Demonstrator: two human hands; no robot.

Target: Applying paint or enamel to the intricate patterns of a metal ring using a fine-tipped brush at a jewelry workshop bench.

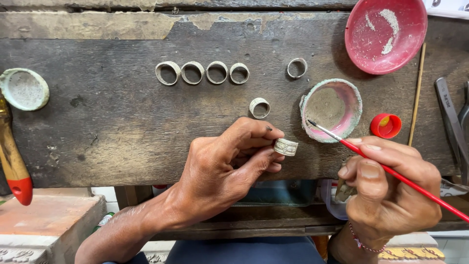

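1. Pinching a ring (286,146) at frame centre, the left hand (224,171) closes thumb and fingers on it.
2. Right hand (391,190), lower right, grips a red brush (391,171); its tip sits over the pink bowl (353,100).

Both forearms are bare, with no sleeves in view. The left hand (229,166) wears no ring or band, and a small dark smudge marks the tip of its forefinger. The right hand (391,190) has short, plain nails, and a thin beaded bracelet (360,242) of red and pale beads circles its wrist. Dark blue cloth (244,252) covers the lap below.
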